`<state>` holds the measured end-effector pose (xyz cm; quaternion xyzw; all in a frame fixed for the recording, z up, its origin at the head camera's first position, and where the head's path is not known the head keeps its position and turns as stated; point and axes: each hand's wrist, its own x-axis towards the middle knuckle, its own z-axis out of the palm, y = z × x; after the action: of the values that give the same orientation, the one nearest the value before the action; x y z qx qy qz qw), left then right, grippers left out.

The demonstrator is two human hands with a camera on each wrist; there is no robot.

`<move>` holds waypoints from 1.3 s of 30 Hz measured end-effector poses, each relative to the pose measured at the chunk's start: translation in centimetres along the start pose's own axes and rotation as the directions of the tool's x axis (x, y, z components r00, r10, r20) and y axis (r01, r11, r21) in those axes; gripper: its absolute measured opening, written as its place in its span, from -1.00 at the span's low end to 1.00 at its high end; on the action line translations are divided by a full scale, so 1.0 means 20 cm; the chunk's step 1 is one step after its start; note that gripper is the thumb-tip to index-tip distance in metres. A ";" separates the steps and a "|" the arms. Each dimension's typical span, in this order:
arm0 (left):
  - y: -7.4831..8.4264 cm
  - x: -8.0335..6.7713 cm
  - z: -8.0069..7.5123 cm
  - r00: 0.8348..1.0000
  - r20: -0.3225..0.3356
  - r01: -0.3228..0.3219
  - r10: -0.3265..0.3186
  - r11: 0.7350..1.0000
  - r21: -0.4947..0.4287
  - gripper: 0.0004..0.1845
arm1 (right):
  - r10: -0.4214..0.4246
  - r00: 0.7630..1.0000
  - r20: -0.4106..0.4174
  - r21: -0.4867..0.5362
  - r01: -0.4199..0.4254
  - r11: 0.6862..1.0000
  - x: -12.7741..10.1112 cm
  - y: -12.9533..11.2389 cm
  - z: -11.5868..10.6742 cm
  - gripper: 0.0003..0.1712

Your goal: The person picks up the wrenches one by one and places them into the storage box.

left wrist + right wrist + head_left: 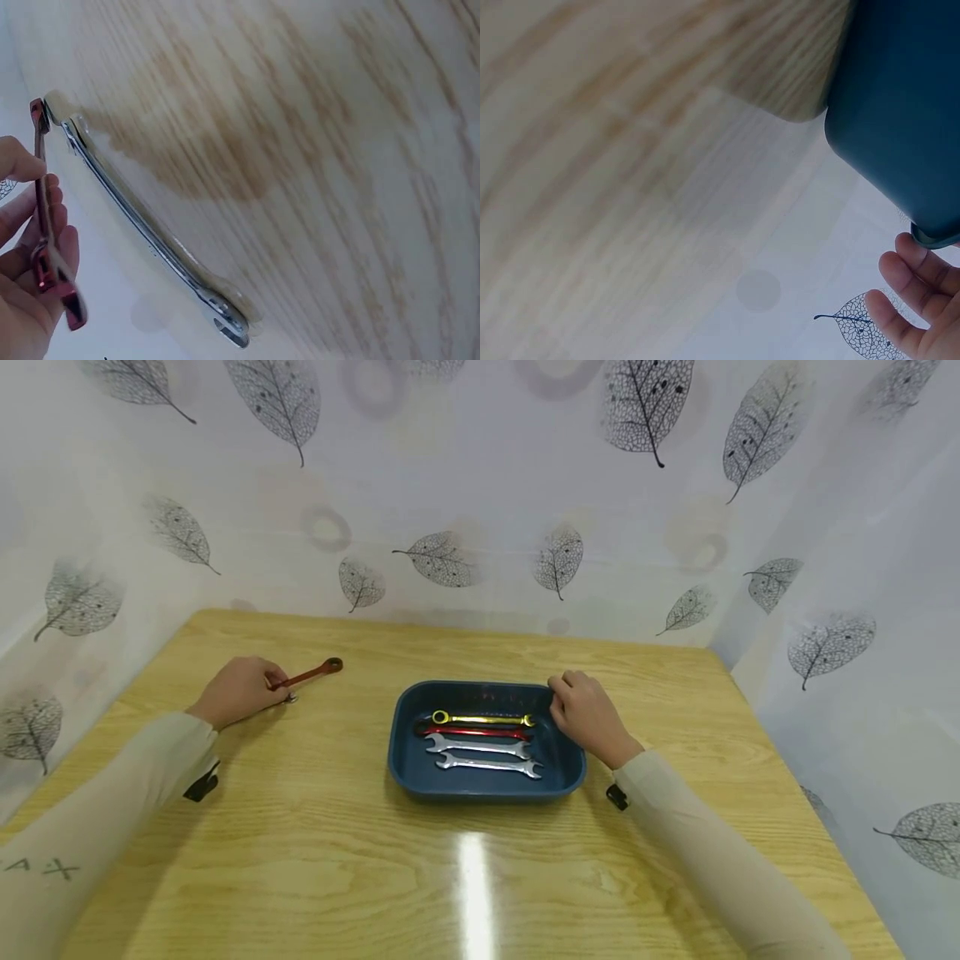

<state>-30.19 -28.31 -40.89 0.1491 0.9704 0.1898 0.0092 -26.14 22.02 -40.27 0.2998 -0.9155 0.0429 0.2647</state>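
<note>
My left hand [242, 690] pinches a red ratcheting combination wrench [309, 674] between thumb and fingers, near the table's left side. In the left wrist view a silver wrench [142, 221] lies on the table just beside that hand; the head view shows only its tip past my fingers. At the far right corner of a dark blue plastic bin [480, 795], my right hand [588, 710] holds the rim, fingers on the outer side. Inside the bin lie a gold ratcheting wrench [483, 719], a red wrench [476, 732] and two silver open-end wrenches [487, 765], roughly parallel.
The wood-grain table [300, 860] ends at a white sheet [480, 485] printed with dark leaves, which rises behind it and on both sides. A bright light reflection falls on the tabletop in front of the bin.
</note>
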 end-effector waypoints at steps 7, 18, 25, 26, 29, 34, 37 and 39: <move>0.02 -0.02 -0.01 0.999 -0.045 -0.009 0.008 1.000 -0.020 -0.71 | -0.011 1.000 -0.013 -0.001 0.011 1.000 0.00 0.00 0.01 -0.92; 0.03 -0.02 -0.02 0.998 -0.063 0.016 -0.019 0.999 -0.052 -0.74 | -0.007 1.000 -0.011 0.002 0.007 1.000 0.00 0.00 0.01 -0.94; 0.03 -0.03 -0.02 0.996 -0.083 0.011 -0.017 0.997 -0.074 -0.76 | 0.002 1.000 0.002 0.005 -0.003 1.000 0.01 0.00 0.00 -0.93; 0.03 -0.03 -0.02 0.996 -0.086 0.010 -0.017 0.997 -0.080 -0.76 | 0.002 1.000 0.002 0.007 -0.002 1.000 0.00 0.00 0.00 -0.93; 0.02 -0.03 -0.02 0.995 -0.096 0.006 -0.014 0.996 -0.088 -0.77 | -0.005 1.000 -0.006 0.011 0.005 1.000 0.00 0.01 0.00 -0.94; 0.02 -0.03 -0.02 0.992 -0.127 -0.029 0.018 0.996 -0.084 -0.78 | -0.014 1.000 -0.021 0.014 0.015 1.000 0.00 0.01 0.01 -0.94; 0.03 -0.02 -0.02 0.988 -0.146 -0.052 0.040 0.995 -0.081 -0.78 | -0.010 1.000 -0.019 0.015 0.010 1.000 0.00 0.01 0.01 -0.93; 0.04 -0.02 -0.03 0.985 -0.161 -0.067 0.055 0.995 -0.072 -0.79 | -0.003 1.000 -0.009 0.014 0.003 1.000 0.00 0.00 0.00 -0.94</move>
<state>-29.57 -28.00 -40.09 0.1626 0.9549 0.2387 -0.0681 -26.17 22.11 -40.35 0.3028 -0.9135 0.0502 0.2670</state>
